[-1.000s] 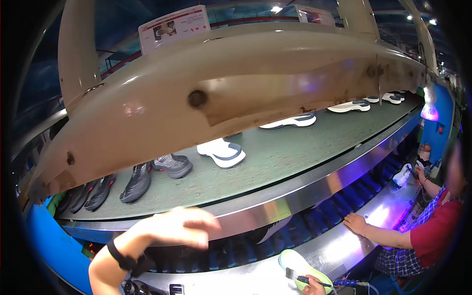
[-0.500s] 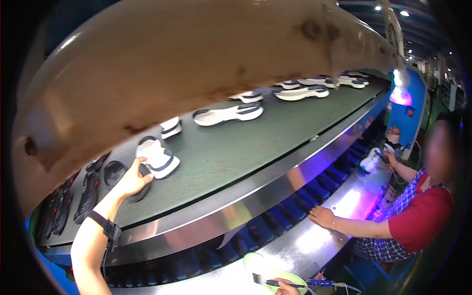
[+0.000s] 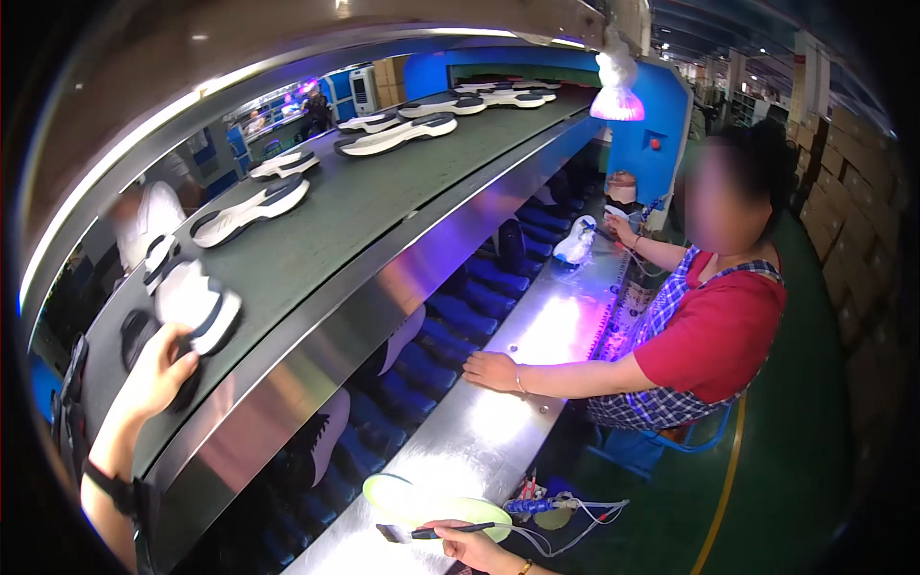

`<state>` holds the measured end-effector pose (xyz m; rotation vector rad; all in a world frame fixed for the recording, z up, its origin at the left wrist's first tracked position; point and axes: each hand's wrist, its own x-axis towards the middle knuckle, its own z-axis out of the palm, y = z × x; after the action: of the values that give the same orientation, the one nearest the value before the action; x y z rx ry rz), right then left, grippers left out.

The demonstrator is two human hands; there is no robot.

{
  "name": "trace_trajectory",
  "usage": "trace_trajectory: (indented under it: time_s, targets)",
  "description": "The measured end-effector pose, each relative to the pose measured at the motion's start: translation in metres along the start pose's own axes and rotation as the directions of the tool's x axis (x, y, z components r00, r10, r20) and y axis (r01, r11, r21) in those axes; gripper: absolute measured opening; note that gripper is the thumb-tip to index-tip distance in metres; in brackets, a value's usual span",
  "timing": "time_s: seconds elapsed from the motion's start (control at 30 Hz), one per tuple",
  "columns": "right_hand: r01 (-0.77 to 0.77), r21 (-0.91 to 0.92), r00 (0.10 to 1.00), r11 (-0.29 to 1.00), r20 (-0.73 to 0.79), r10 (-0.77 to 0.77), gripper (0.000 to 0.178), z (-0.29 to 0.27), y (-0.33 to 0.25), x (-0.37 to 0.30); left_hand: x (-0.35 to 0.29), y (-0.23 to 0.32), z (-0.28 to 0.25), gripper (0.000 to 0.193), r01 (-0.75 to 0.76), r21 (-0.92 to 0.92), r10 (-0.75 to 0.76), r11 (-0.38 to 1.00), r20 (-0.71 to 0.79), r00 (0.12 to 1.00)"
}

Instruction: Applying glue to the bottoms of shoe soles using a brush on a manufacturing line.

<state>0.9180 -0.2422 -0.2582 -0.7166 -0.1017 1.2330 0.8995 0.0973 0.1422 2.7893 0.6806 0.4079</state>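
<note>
My left hand (image 3: pixel 161 376) reaches over the green conveyor belt, its fingers and thumb closed at the near end of a white shoe sole (image 3: pixel 197 305) with dark trim. Just past that hand, a black sole (image 3: pixel 137 337) lies on the belt, partly hidden. Low in the view, my right hand (image 3: pixel 471 548) grips a flat brush (image 3: pixel 450 530) by its black handle. The brush's bristles point left, over the metal ledge beside pale green dishes (image 3: pixel 388 492).
More white soles (image 3: pixel 398 136) lie along the conveyor belt (image 3: pixel 335 216). A steel rail (image 3: pixel 374 273) edges it, with dark shoes (image 3: pixel 331 436) on a lower rack. A co-worker (image 3: pixel 709 335) sits at the right by the metal ledge (image 3: pixel 460 431), one hand at a white shoe (image 3: pixel 575 241).
The view has swung right and up, bringing more of the co-worker and the far belt into sight. My left hand stays on the white sole; my right hand still holds the brush.
</note>
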Motion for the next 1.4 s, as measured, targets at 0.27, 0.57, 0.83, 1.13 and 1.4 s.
trace_trajectory:
  time_s: [0.27, 0.57, 0.83, 1.13, 1.4]
  targets:
    - [0.009, 0.213, 0.995, 0.977, -0.099, 0.012, 0.023, 0.003, -0.006, -0.019, -0.036, 0.032, -0.019, 0.034, 0.201, 0.449, -0.156, 0.871, -0.134, 0.979]
    - [0.184, 0.143, 0.973, 0.973, -0.165, -0.16, 0.026, -0.006, -0.031, -0.028, -0.217, 0.042, -0.029, 0.031, -0.032, 0.015, 0.032, 0.999, -0.783, 0.621]
    - [0.26, 0.044, 0.959, 0.965, -0.132, -0.252, 0.027, 0.021, -0.047, -0.03, -0.281, 0.018, 0.063, 0.065, -0.155, -0.975, -0.403, -0.161, -0.078, 0.912]
    - [0.263, -0.081, 0.935, 0.961, -0.223, -0.275, 0.029, 0.029, -0.048, -0.03, -0.368, 0.027, 0.139, 0.089, 0.28, -0.72, 0.104, -0.635, 0.279, 0.955]
    - [0.346, -0.046, 0.935, 0.937, 0.103, -0.34, 0.023, 0.093, -0.049, -0.045, -0.371, 0.024, 0.23, 0.091, 0.22, -0.69, -0.014, -0.689, 0.317, 0.948]
